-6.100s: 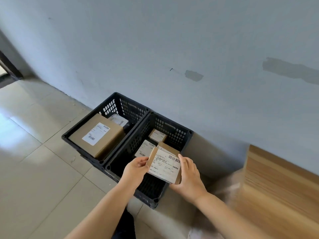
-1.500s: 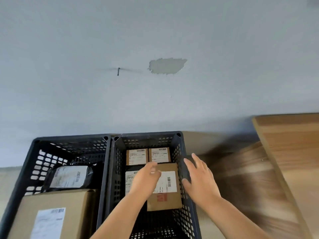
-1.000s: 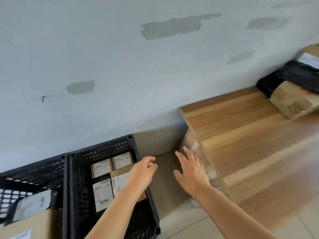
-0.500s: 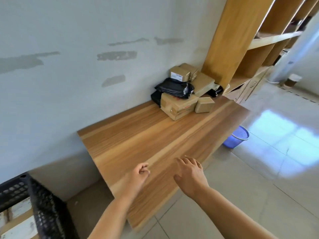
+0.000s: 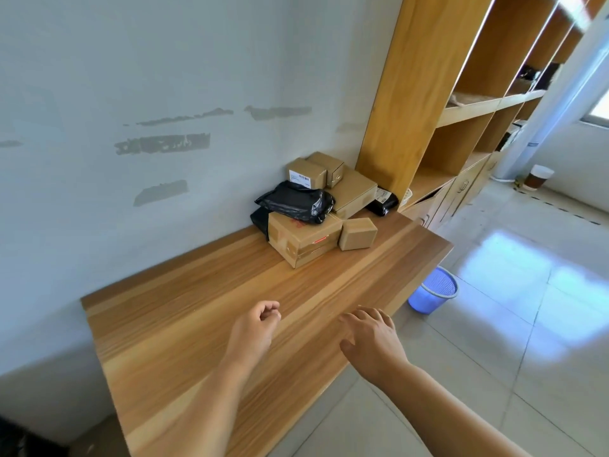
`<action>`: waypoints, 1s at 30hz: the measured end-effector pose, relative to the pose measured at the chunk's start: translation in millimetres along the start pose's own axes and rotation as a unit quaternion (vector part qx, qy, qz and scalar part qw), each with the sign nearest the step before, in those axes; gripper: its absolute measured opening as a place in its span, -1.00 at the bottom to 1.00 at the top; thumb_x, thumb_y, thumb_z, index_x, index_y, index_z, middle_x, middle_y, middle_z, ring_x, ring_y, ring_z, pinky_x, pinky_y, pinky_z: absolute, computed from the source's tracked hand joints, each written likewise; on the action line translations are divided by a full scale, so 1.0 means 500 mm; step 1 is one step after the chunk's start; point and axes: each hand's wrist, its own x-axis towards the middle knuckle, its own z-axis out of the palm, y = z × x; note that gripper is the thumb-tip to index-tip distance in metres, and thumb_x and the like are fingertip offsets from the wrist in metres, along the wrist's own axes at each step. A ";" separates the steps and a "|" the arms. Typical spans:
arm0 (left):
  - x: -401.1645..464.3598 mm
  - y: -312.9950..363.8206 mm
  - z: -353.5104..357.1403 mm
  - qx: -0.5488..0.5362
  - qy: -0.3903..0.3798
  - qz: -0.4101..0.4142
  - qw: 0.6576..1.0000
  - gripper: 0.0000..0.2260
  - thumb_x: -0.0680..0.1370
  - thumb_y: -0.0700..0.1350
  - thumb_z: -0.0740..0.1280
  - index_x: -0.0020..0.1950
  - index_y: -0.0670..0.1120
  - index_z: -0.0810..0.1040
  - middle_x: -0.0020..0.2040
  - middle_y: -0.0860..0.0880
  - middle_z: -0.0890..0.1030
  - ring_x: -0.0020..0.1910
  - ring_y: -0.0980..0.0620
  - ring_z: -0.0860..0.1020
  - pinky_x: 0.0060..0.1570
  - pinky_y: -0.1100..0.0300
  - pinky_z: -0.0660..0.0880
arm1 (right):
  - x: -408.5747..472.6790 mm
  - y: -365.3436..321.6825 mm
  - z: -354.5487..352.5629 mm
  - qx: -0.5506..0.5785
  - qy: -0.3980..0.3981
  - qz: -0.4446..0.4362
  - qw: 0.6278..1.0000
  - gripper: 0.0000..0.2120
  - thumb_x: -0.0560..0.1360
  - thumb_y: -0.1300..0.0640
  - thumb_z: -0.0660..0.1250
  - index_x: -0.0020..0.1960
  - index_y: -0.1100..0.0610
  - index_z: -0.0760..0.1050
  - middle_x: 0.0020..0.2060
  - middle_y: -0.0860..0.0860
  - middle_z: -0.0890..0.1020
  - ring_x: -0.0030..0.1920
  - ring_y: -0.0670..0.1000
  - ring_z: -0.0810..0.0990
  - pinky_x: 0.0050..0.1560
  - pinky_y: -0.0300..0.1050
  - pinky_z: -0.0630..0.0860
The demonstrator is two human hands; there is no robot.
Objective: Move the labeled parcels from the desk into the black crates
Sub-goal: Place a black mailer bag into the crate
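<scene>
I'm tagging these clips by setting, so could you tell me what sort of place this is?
Probably an office or small mailroom: labelled parcels piled on a wooden desk, tall wooden shelves beside it, and a wastebasket on the tiled floor.

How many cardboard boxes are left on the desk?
5: two small ones on top at the back, a flat one under them, a big one in front, a small one beside it. More may be hidden.

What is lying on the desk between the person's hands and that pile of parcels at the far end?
Nothing visible. Both the left hand and the right hand are empty, and only bare desk stretches between them and the pile of parcels by the wall.
</scene>
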 end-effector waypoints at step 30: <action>0.509 0.151 0.133 -0.005 0.185 -0.105 0.977 -0.82 0.60 -0.08 0.24 0.18 0.04 0.52 0.08 0.09 0.60 0.02 0.16 0.54 -0.04 0.25 0.45 | 0.769 0.175 -0.096 -0.117 -0.043 -0.265 0.956 -0.62 0.56 0.12 0.18 0.37 0.07 0.41 0.29 0.00 0.47 0.33 0.05 0.36 0.39 -0.08 0.22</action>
